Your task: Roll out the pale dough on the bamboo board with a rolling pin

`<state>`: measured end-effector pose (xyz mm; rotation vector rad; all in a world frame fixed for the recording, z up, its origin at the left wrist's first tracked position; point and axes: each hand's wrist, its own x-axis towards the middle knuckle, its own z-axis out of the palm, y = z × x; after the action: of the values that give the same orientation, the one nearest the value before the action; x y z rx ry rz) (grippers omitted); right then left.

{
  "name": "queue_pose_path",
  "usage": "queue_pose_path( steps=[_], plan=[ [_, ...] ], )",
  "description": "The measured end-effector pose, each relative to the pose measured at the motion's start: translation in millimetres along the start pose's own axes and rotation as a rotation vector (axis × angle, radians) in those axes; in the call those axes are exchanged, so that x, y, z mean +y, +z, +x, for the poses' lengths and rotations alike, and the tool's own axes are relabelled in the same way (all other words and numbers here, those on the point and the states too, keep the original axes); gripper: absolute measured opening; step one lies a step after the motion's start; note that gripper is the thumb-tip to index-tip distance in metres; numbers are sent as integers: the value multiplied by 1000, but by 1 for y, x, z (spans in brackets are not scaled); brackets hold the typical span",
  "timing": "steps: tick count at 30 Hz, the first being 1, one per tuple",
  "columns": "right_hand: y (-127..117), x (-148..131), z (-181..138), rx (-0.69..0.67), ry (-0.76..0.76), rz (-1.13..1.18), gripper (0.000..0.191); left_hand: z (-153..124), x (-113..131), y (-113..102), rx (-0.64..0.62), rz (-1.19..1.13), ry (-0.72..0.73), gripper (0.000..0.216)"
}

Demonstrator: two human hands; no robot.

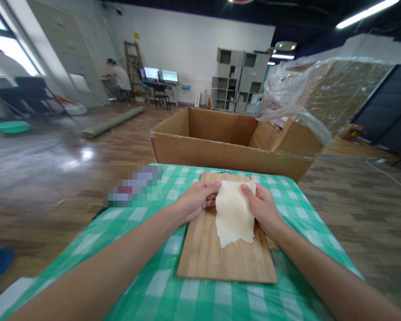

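Observation:
A flat, pale sheet of dough (pixel 234 214) lies on a wooden cutting board (pixel 207 254) on a table with a green-and-white checked cloth (pixel 147 285). My left hand (pixel 196 199) pinches the sheet's upper left edge with fingers and thumb. My right hand (pixel 261 206) grips the upper right edge, thumb on top of the dough. Both hands hold the sheet close to the board's far end.
A large open cardboard box (pixel 227 142) stands just behind the table, with a clear plastic sheet (pixel 321 98) over its right side. A blurred patch (pixel 132 185) sits at the table's far left. Far back, a person sits at a desk with monitors (pixel 160 75); a rolled mat (pixel 113 121) lies on the floor.

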<state>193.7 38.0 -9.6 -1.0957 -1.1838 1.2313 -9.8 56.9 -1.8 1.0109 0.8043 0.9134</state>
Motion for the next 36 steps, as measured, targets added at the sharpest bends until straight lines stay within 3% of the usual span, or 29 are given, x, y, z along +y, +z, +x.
queue_pose_path(
  steps=[3, 7, 12, 19, 23, 29, 36],
  plan=[
    [1, -2, -1, -26, 26, 30, 51, -3, -5, 6, -8, 39, 12, 36],
    [-1, -1, -2, -98, 45, -53, 47, -2, -13, 9, 76, 170, 112, 39],
    [-4, 3, -1, -46, -6, -163, 46, 3, -15, 5, 169, 220, 189, 42],
    [-6, 8, 3, 51, -42, -102, 50, 0, -12, 6, 28, 132, 112, 42],
    [-6, 10, 3, 108, -79, -87, 52, 0, -13, 7, 142, 131, 152, 41],
    [-2, 2, -1, -72, 50, -46, 49, 5, -17, 4, 225, 115, 283, 38],
    [-1, -1, -3, -57, 76, -38, 47, 7, -17, 3, 281, 155, 316, 36]
  ],
)
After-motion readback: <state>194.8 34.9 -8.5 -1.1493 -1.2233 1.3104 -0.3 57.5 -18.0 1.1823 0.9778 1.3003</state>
